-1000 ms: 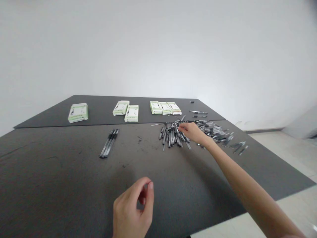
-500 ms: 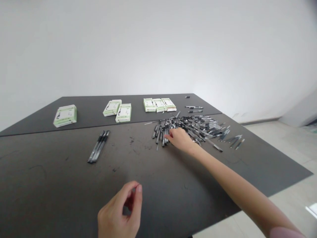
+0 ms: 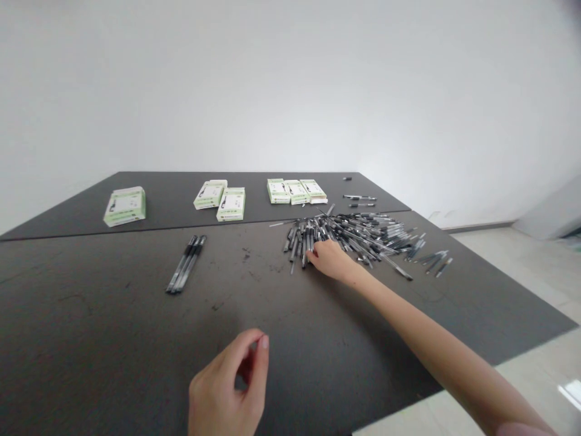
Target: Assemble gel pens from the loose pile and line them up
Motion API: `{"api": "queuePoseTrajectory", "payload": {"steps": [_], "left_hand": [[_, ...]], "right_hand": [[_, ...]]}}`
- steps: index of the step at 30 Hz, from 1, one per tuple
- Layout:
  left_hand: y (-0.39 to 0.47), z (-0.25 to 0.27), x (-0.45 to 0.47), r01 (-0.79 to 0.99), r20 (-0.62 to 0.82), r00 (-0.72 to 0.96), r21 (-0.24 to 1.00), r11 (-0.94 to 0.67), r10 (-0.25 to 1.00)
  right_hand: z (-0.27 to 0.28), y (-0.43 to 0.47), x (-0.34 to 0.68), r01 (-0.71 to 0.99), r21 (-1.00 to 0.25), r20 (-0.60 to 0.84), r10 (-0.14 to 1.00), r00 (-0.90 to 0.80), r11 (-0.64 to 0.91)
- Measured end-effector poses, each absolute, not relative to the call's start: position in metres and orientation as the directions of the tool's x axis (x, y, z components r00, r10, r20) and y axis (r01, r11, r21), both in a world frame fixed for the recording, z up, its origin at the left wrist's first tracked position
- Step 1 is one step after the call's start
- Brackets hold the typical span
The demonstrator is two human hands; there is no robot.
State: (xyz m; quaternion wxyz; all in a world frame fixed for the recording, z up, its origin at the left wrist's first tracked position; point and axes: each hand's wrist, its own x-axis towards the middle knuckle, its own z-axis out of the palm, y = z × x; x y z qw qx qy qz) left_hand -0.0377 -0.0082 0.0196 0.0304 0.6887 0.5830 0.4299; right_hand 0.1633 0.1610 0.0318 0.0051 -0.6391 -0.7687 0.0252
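My right hand (image 3: pixel 333 259) reaches to the near left side of a wide pile of black-and-clear pens (image 3: pixel 358 233). Its thumb and fingers are closed around a pen at the edge of that pile, and the hand itself hides most of the grip. Close to me, my left hand (image 3: pixel 229 384) hovers over the dark table, thumb and index fingertips pressed together in a ring with nothing visible in them. A small row of capped pens (image 3: pixel 186 264) lies slantwise on the table, beyond my left hand and to its left.
Along the back stand green-and-white boxes: one on the left (image 3: pixel 125 206), a pair in the middle (image 3: pixel 231 204), and three side by side (image 3: pixel 297 191). A few loose pens (image 3: pixel 360 198) lie behind the pile. The dark table (image 3: pixel 113 339) meets a white wall.
My right thumb and fingers have drawn closer together on the pen at the pile's edge. My left hand keeps its pinch. The whole view has shifted slightly.
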Motion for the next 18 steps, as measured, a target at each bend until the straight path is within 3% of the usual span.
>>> {"api": "queuePoseTrajectory", "payload": {"steps": [11, 15, 18], "left_hand": [[-0.007, 0.015, -0.039, 0.754, 0.525, -0.085, 0.590, -0.289, 0.847], [-0.003, 0.019, -0.037, 0.603, 0.378, -0.207, 0.776, -0.187, 0.903], [0.005, 0.028, -0.027, 0.364, 0.178, -0.204, 0.927, -0.094, 0.963]], "right_hand": [[0.037, 0.131, 0.171, 0.982, -0.122, 0.067, 0.988, -0.136, 0.144], [0.053, 0.096, 0.174, 0.975, -0.182, 0.136, 0.985, -0.104, 0.128], [0.062, 0.057, 0.168, 0.917, -0.336, 0.194, 0.969, -0.154, 0.213]]}}
